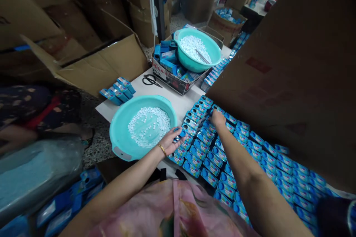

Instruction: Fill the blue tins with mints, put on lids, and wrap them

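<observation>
My left hand [168, 141], with a gold bangle at the wrist, is closed around a few small blue round pieces [182, 133] that look like caps. It is beside the right rim of a turquoise basin [115, 133] with white pellets [148, 124] scattered over its bottom. My right hand [218, 119] reaches into the rows of small blue tins [210, 176], its fingers closed at the tin tops. What they pinch is hidden. Several tins near the hands show dark round holes [188, 121]; many others have blue round tops.
Behind the basin lie black scissors [150, 80] and a carton [169, 77] of blue packs, with a second pellet basin [189, 67] on it. Blue packs [118, 90] stand at the table's left corner. A large cardboard box [278, 92] borders the tins. Another person's legs [30, 111] show at left.
</observation>
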Demonstrator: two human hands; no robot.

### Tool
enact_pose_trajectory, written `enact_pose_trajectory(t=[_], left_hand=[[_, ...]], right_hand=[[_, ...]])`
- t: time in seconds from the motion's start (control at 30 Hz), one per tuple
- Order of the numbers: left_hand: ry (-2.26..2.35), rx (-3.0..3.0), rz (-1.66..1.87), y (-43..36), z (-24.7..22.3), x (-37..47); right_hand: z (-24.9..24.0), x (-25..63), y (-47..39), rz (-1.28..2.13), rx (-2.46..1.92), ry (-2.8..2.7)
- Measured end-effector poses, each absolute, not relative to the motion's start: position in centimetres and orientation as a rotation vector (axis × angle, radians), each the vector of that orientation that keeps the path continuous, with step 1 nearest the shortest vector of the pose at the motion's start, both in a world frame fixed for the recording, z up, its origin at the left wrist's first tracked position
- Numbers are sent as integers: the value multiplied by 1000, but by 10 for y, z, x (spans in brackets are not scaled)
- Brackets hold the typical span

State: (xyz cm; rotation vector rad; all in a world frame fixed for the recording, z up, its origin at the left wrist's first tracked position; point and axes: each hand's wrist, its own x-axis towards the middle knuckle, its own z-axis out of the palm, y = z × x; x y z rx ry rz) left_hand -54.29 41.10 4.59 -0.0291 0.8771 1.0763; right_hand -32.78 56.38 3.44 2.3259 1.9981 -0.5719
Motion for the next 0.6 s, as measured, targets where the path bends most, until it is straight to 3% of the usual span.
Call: enact_pose_trajectory(t=[0.07,0.17,0.23,0.43,0.5,0.6], left_hand=[[899,-39,1090,413,42,-541],[911,-22,1122,415,38,-534],[907,-7,1146,417,36,-528],[924,-1,1079,422,37,-524],[939,-3,1051,425,38,-528],[944,-15,1037,427,40,-534]], right_hand=[[41,-344,530,-750,2323,2296],[49,-375,480,-1376,1888,2689],[52,-391,457,-1539,1733,2765],[43,-359,480,-1894,2101,2475],[41,-329,512,-1823,2472,2263],[41,-294,563,-1181,2771,2059]])
